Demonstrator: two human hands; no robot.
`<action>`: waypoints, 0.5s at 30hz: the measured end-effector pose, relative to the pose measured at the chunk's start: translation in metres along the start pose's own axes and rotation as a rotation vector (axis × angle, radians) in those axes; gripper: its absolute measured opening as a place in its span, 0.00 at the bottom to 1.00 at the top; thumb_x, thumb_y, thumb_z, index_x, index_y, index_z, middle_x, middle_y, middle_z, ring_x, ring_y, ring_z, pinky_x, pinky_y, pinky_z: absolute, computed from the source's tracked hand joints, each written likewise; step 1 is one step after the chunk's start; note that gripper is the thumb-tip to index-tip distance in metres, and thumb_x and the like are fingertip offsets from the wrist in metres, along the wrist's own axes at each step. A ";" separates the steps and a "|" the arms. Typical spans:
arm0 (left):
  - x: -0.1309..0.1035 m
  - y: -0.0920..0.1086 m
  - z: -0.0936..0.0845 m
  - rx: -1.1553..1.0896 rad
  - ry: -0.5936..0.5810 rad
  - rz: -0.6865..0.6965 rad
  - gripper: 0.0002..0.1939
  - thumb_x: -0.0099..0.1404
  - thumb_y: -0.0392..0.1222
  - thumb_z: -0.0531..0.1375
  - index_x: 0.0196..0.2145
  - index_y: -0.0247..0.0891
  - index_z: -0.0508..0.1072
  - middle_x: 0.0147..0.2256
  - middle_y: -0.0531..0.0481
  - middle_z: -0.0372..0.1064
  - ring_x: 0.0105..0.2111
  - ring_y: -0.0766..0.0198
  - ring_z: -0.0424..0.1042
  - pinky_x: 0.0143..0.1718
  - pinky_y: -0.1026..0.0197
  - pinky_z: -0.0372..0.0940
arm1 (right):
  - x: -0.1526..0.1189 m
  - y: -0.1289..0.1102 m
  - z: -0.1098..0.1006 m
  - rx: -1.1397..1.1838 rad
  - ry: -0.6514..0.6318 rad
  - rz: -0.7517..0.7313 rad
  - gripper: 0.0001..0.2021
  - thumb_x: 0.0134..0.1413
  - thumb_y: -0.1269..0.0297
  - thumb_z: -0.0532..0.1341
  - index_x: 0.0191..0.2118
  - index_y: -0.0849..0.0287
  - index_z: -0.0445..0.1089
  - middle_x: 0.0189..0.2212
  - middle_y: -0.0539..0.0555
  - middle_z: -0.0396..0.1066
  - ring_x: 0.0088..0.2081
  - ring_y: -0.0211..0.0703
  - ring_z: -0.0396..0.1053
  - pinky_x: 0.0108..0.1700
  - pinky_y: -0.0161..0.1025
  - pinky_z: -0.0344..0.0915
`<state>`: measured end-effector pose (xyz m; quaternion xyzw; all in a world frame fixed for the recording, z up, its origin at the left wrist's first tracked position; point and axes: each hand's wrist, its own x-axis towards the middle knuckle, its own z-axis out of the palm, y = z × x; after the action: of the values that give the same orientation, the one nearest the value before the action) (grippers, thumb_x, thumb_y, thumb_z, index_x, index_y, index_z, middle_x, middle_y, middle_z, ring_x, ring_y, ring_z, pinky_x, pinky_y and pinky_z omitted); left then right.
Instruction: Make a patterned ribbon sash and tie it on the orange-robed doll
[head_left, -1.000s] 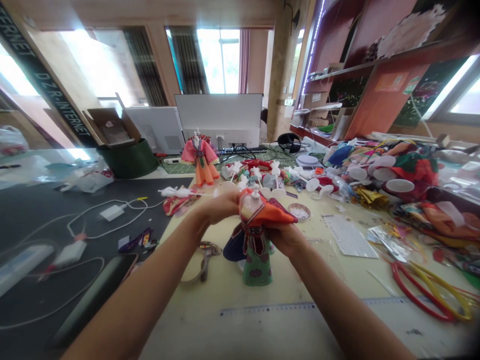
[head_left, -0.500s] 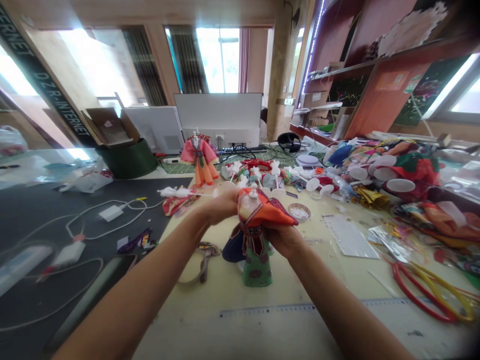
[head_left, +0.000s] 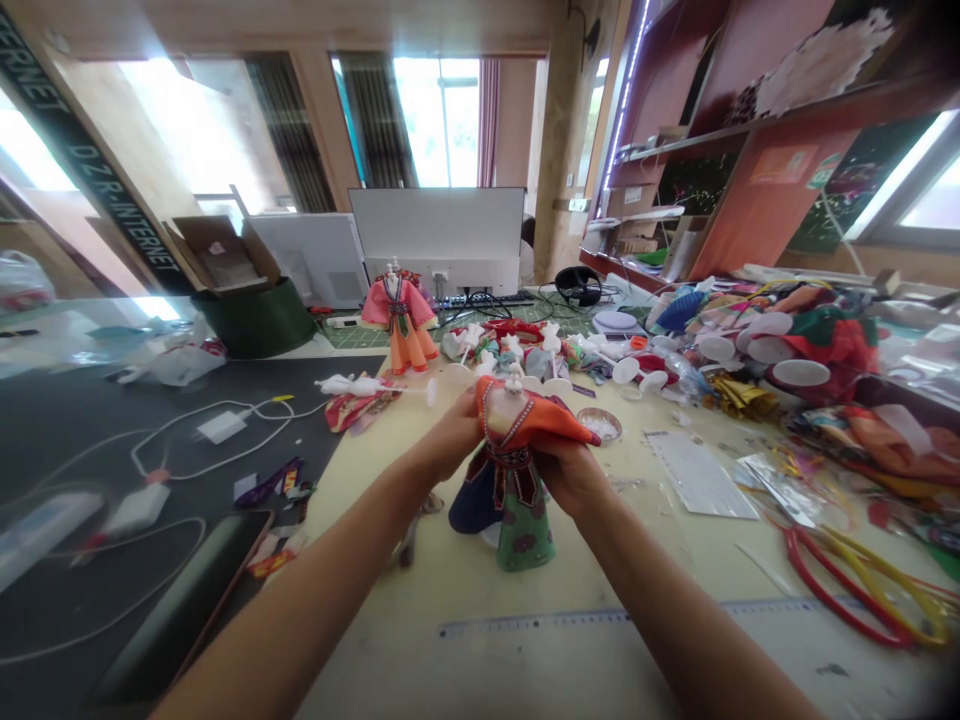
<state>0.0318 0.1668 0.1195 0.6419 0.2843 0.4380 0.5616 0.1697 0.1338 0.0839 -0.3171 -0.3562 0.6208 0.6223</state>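
Between my hands stands a headless doll (head_left: 512, 460) in an orange top with a beaded collar, a patterned belt and a green and navy skirt. Its white neck peg pokes up above the collar. My left hand (head_left: 452, 437) grips the doll at its shoulder and side, fingertips partly hidden by the cloth. On the other side my right hand (head_left: 574, 478) is closed around the garment beneath the spread orange sleeve (head_left: 566, 422); most of its fingers are covered. A roll of tape (head_left: 409, 530) lies partly behind my left forearm.
Another dressed doll (head_left: 401, 320) stands near the monitor (head_left: 439, 240). A white doll form (head_left: 352, 385) lies on red cloth. Scissors (head_left: 862, 585), a ruler (head_left: 540, 622), a small dish (head_left: 598, 425) and a heap of fabric and doll parts (head_left: 787, 330) occupy the table. A dark phone-like slab (head_left: 187, 600) lies left.
My left hand has come down and closer to the doll's side, its forearm shifting right. The doll has turned and tilted slightly, its skirt swinging a little right, with the sleeve spread wider.
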 end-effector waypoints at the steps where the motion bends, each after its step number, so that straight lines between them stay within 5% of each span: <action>1: -0.004 0.000 0.001 -0.008 0.028 -0.004 0.17 0.55 0.42 0.63 0.43 0.34 0.73 0.41 0.45 0.73 0.43 0.55 0.70 0.47 0.55 0.62 | 0.000 0.001 0.000 0.002 0.010 -0.005 0.12 0.29 0.67 0.67 0.28 0.54 0.72 0.26 0.48 0.75 0.41 0.54 0.71 0.47 0.51 0.66; 3: -0.015 -0.002 0.005 -0.005 0.186 -0.004 0.15 0.59 0.45 0.59 0.41 0.34 0.72 0.39 0.45 0.73 0.42 0.57 0.70 0.47 0.56 0.62 | -0.001 0.002 0.000 0.005 0.034 -0.024 0.12 0.29 0.67 0.66 0.28 0.55 0.72 0.26 0.48 0.75 0.40 0.54 0.72 0.46 0.51 0.67; 7: -0.049 -0.011 0.021 0.190 0.704 0.141 0.12 0.62 0.48 0.56 0.36 0.36 0.69 0.35 0.48 0.70 0.38 0.61 0.68 0.44 0.59 0.62 | -0.002 0.007 0.002 -0.002 0.081 -0.074 0.12 0.31 0.66 0.65 0.31 0.56 0.71 0.28 0.49 0.75 0.37 0.51 0.72 0.45 0.50 0.68; 12: -0.066 -0.017 0.045 0.445 0.679 0.234 0.26 0.52 0.43 0.66 0.47 0.37 0.63 0.43 0.46 0.66 0.43 0.60 0.66 0.48 0.56 0.61 | -0.009 0.016 0.005 -0.096 0.120 -0.192 0.12 0.39 0.64 0.64 0.35 0.56 0.70 0.34 0.50 0.74 0.38 0.47 0.72 0.45 0.47 0.68; 15: -0.062 -0.014 0.047 0.461 0.693 0.192 0.20 0.53 0.41 0.65 0.43 0.36 0.65 0.38 0.48 0.67 0.39 0.61 0.68 0.43 0.57 0.64 | -0.016 0.022 0.003 -0.222 0.172 -0.293 0.11 0.44 0.61 0.64 0.37 0.56 0.70 0.35 0.51 0.73 0.39 0.47 0.70 0.45 0.47 0.67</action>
<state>0.0468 0.0948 0.0918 0.5891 0.4856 0.6030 0.2314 0.1555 0.1180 0.0668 -0.3806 -0.4103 0.4509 0.6953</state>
